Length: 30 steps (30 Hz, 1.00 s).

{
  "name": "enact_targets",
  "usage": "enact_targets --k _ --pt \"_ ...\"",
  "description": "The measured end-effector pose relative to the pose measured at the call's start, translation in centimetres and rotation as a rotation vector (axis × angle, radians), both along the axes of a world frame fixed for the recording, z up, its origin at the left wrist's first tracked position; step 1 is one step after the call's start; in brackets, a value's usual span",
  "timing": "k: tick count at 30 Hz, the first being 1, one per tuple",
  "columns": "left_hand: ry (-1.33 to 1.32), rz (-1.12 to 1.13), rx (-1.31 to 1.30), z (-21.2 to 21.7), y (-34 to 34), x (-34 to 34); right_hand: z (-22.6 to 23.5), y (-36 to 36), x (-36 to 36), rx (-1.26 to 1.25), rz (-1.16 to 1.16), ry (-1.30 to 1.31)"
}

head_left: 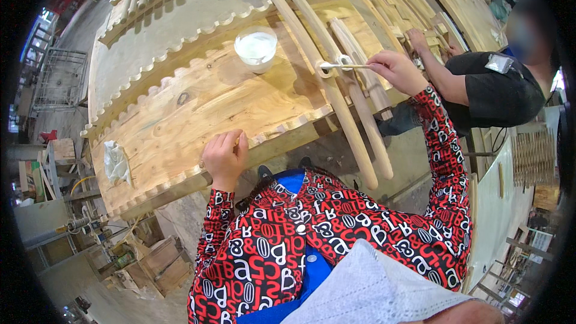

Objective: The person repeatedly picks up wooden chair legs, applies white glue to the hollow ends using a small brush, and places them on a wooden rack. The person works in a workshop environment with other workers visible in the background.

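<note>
Two long wooden rods (350,132) lie side by side and poke out past the front edge of the surface (198,99), which also has one bowl (257,65) of white stuff and one crumpled white thing (116,162). The right hand (399,72) reaches out with its arm bent, its grip pinched tight on one thin stick (358,66), whose white tip is at the hole in the left rod. The left hand (223,156) is by the front edge, fingers curled, and I can't tell if its grip holds anything.

Rods (347,126) smooth matt wood; bowl (257,66) translucent plastic.
</note>
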<state>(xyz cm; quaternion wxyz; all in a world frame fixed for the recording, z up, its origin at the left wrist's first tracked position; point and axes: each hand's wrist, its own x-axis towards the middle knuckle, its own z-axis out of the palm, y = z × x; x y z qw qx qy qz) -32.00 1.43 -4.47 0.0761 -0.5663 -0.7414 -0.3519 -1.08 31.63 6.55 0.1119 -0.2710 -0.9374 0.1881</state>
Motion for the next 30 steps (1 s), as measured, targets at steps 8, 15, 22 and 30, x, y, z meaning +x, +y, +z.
enact_targets --k 8,15,22,30 --pt "-0.057 0.005 -0.051 0.4 -0.4 -0.4 -0.5 -1.7 -0.9 0.405 0.008 0.086" --pt "-0.062 0.035 -0.032 0.2 -0.7 -0.9 -1.2 -1.4 -1.8 0.529 0.057 0.086" --pt "-0.036 0.058 -0.016 0.0 -1.0 -1.3 -1.0 -2.1 -2.2 0.389 0.095 0.181" --pt "-0.062 0.065 -0.016 -0.1 -1.4 -2.0 -0.7 -2.2 -3.1 0.327 0.126 0.096"
